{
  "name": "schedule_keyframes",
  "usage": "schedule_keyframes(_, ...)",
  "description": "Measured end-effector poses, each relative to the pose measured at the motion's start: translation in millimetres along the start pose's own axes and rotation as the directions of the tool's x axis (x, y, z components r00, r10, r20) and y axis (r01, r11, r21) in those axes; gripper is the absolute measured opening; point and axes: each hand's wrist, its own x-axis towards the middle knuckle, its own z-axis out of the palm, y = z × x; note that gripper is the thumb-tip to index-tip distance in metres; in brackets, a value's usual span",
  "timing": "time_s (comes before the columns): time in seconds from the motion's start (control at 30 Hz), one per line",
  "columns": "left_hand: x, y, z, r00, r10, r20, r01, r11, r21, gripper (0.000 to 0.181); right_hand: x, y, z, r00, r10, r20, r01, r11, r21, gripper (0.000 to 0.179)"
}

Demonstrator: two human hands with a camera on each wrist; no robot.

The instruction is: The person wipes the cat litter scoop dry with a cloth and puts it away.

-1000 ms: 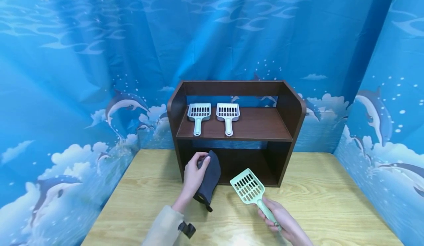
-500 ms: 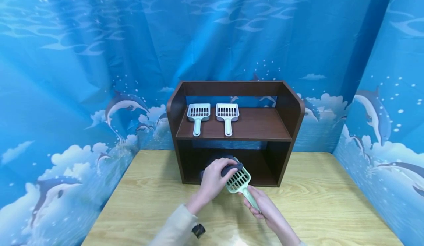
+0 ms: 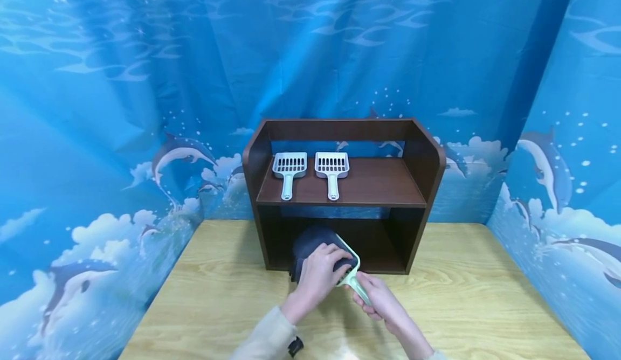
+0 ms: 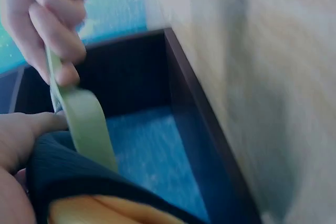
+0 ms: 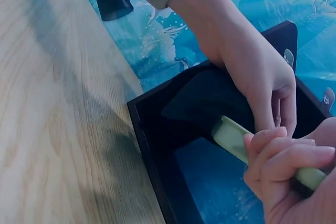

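My right hand (image 3: 380, 298) grips the handle of a pale green litter scoop (image 3: 360, 291), its slotted head pointing up and left. With my left hand (image 3: 320, 271) I hold a black cloth (image 3: 314, 241) over the scoop's head, thumb and fingers at its near side. Most of the slots are covered by cloth and fingers. Seen from the left wrist, the cloth (image 4: 79, 174) wraps beside the scoop's green side wall (image 4: 92, 127) and shows a yellow-orange inside (image 4: 110, 211). The right wrist view has the left hand (image 5: 257, 72) reaching in from above, close to the scoop (image 5: 231, 139).
A dark brown two-tier shelf (image 3: 414, 187) stands behind the hands on a light wood table (image 3: 466, 290). On its upper board lie two pale litter scoops (image 3: 289, 167), side by side at the left. A blue dolphin-print curtain (image 3: 194, 80) hangs behind.
The left hand has carried the black cloth rightward onto the scoop and now covers its head. The right hand has moved the scoop left and slightly up toward it.
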Motion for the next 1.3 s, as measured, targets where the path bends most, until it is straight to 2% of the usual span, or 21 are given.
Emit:
schedule_keyframes(0.07,2.0,-7.1,-1.3,0.998,-0.027,-0.058,0.029,0.999,0.031,0.019,-1.2,0,2,1.0,-0.008,0.015,0.008,1.0,-0.01,0.049)
schedule_keyframes(0.17,6.6,-17.7,-4.2,0.987,-0.076,-0.14,0.086,0.994,0.062,0.021,-2.9,0,4,1.0,-0.001,0.007,0.001,1.0,-0.009,0.049)
schedule_keyframes(0.27,10.2,-21.3,-7.5,0.986,-0.084,-0.144,0.095,0.993,0.068,0.02,-3.9,-1,6,1.0,0.012,-0.018,-0.012,1.0,-0.009,0.048)
schedule_keyframes(0.43,8.6,-10.5,-5.1,0.998,-0.028,-0.06,0.032,0.997,0.073,0.017,-1.9,-5,9,0.999,0.017,-0.049,-0.017,1.0,0.0,0.048)
schedule_keyframes(0.63,4.4,7.8,-2.9,0.997,0.015,0.07,-0.019,0.998,0.056,0.014,2.5,-7,7,0.998,0.002,-0.056,-0.002,1.0,0.011,0.044)
schedule_keyframes(0.8,6.5,1.4,-13.2,0.976,0.057,0.211,-0.061,0.998,0.012,0.013,4.4,-5,-5,0.999,-0.011,-0.038,0.011,1.0,0.016,0.044)
schedule_keyframes(0.93,5.0,-9.0,-22.3,0.947,0.136,0.291,-0.145,0.989,0.01,0.012,4.2,-6,-16,0.999,-0.023,-0.049,0.023,1.0,0.004,0.045)
schedule_keyframes(1.03,3.2,-17.0,-26.8,0.936,0.192,0.294,-0.207,0.978,0.019,0.012,3.2,-8,-20,0.998,-0.029,-0.061,0.028,1.0,-0.013,0.045)
schedule_keyframes(1.2,0.6,-24.3,-26.5,0.948,0.221,0.229,-0.242,0.968,0.068,0.013,2.0,-11,-17,0.997,-0.049,-0.059,0.047,0.998,-0.042,0.045)
schedule_keyframes(1.3,-1.9,-21.5,-23.7,0.946,0.229,0.229,-0.247,0.968,0.053,0.012,1.7,-13,-12,0.995,-0.059,-0.08,0.055,0.997,-0.051,0.044)
